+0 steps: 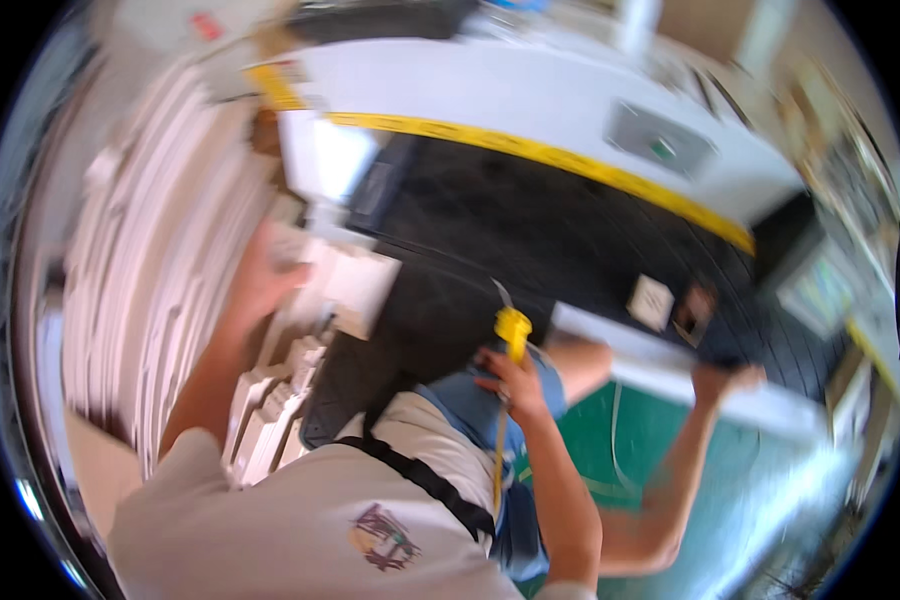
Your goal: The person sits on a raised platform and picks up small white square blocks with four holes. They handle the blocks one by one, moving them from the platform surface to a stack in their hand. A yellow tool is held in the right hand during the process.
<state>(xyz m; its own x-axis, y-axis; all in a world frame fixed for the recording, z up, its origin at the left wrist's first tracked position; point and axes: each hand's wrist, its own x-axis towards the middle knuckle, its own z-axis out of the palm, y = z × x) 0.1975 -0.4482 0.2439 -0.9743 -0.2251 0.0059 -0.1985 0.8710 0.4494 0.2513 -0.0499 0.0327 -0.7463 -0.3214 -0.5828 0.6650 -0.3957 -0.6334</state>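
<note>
My left hand (267, 272) is at the inner side of a stack of pale boards (160, 230), beside smaller pale pieces (355, 285). Motion smears its fingers, so its grip is unclear. In front of my body, my right hand (513, 385) is closed round a yellow tool (513, 328). A thin light tip sticks up from its head, and a narrow yellowish strip hangs below the hand. Blur hides the tool's exact kind. Another person's hand (727, 385) rests on a long white board (630, 340) at the right.
Shorter pale pieces (280, 400) stand by the stack. A black ribbed mat (530, 210) covers the floor ahead, bordered by a white panel (470, 85) with a yellow edge strip. On it sits a small pale block (651, 302). Green flooring (600, 425) lies at the right.
</note>
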